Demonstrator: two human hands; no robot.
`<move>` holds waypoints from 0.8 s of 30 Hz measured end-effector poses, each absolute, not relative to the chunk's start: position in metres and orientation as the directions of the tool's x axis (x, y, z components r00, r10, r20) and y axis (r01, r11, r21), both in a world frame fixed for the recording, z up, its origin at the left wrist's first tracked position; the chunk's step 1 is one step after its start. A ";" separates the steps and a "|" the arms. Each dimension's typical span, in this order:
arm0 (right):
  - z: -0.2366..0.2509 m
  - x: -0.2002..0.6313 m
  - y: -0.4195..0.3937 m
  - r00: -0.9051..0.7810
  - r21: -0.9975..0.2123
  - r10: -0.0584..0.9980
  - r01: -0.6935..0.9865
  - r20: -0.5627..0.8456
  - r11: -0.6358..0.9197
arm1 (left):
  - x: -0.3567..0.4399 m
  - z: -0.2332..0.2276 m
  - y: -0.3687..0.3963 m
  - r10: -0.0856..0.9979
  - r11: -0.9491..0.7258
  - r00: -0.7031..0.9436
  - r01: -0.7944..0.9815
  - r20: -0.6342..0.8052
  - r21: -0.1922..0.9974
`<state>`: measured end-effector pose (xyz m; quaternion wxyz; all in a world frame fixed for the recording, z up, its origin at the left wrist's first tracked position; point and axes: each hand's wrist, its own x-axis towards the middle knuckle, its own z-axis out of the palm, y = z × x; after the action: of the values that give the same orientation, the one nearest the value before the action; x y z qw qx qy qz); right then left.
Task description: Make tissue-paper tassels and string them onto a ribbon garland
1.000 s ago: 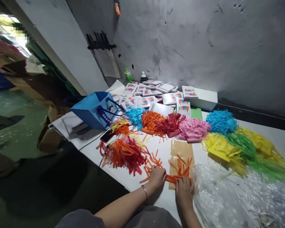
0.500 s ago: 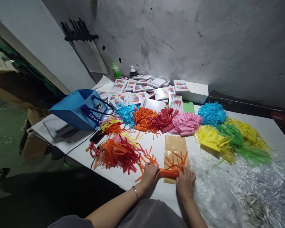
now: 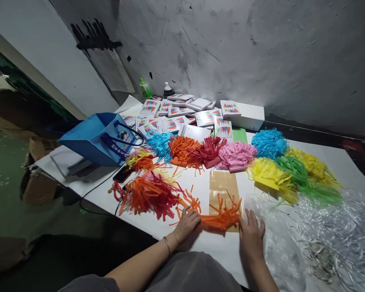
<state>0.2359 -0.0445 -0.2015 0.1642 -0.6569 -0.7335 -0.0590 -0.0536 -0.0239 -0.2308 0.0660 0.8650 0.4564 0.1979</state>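
blue gift bag (image 3: 94,138), printed boxes (image 3: 182,115), green bottle (image 3: 145,88)

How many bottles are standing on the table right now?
2. A green bottle stands at the far edge by the wall, and a dark bottle with a white cap stands just right of it, behind the printed boxes. Others may be hidden.

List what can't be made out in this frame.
Head view only:
- Print on the white card packets: too small.
- Blue paper gift bag contents: hidden by its wall.
- Left hand fingers' hold on the orange fringed paper strip: hidden beneath the hand.
- Clear plastic wrap: cut off at right edge.
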 end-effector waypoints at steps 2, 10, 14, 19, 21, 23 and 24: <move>-0.202 0.225 -0.050 -0.120 -0.163 0.905 0.966 0.408 0.202 | -0.052 -0.232 -0.027 0.830 -0.556 0.487 0.768 0.274 0.318; -0.246 0.162 -0.045 -0.484 -0.213 0.751 0.759 0.449 0.616 | -0.047 -0.240 -0.032 0.810 -0.586 0.527 0.734 0.257 0.343; -0.255 0.165 -0.049 -0.462 -0.231 0.770 0.770 0.441 0.594 | -0.048 -0.244 -0.036 0.795 -0.607 0.549 0.718 0.257 0.342; -0.249 0.168 -0.060 -0.332 -0.298 0.860 0.837 0.388 0.458 | -0.040 -0.239 -0.042 0.847 -0.532 0.489 0.772 0.209 0.348; -0.246 0.167 -0.059 -0.247 -0.314 0.900 0.876 0.359 0.366 | -0.035 -0.232 -0.041 0.897 -0.441 0.410 0.819 0.164 0.367; -0.244 0.166 -0.055 -0.181 -0.313 0.923 0.904 0.339 0.292 | -0.030 -0.225 -0.037 0.933 -0.358 0.342 0.862 0.108 0.359; -0.244 0.166 -0.052 -0.156 -0.309 0.930 0.914 0.332 0.263 | -0.028 -0.222 -0.035 0.945 -0.326 0.317 0.881 0.084 0.343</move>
<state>0.1662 -0.0518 -0.2439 0.2324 -0.6066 -0.7601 0.0176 -0.0278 -0.0348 -0.2221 0.1177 0.8030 0.5683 0.1357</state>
